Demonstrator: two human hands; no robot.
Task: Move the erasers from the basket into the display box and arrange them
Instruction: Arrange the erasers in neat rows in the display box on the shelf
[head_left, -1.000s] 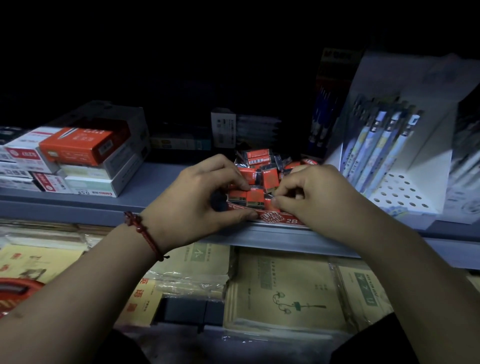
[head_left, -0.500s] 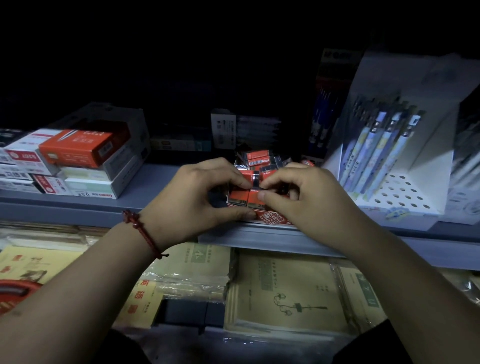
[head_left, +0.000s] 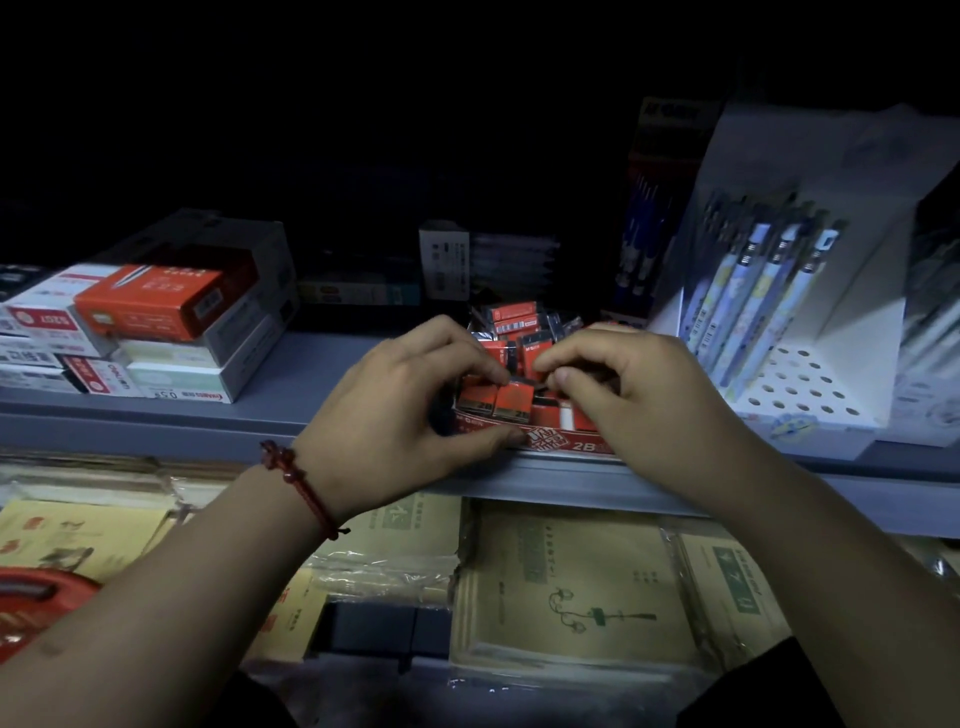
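A red display box (head_left: 566, 442) marked 2B stands at the front edge of the grey shelf. Several red and black wrapped erasers (head_left: 511, 400) stand in a row along its front, and more lie loose in a heap (head_left: 514, 319) behind. My left hand (head_left: 395, 405) grips the box's left end, thumb on its front wall, fingertips on the front erasers. My right hand (head_left: 628, 395) pinches the erasers from the right, covering the box's right half. A red basket rim (head_left: 36, 587) shows at the lower left edge.
Stacked red and white boxes (head_left: 150, 322) sit on the shelf (head_left: 291, 384) to the left. A white pen display (head_left: 789, 332) stands right of the erasers. Wrapped notebooks (head_left: 571, 587) lie on the lower level under my arms. The back of the shelf is dark.
My right hand slid left along the box's front row and then eased back a little. My left hand stayed on the box's left end.
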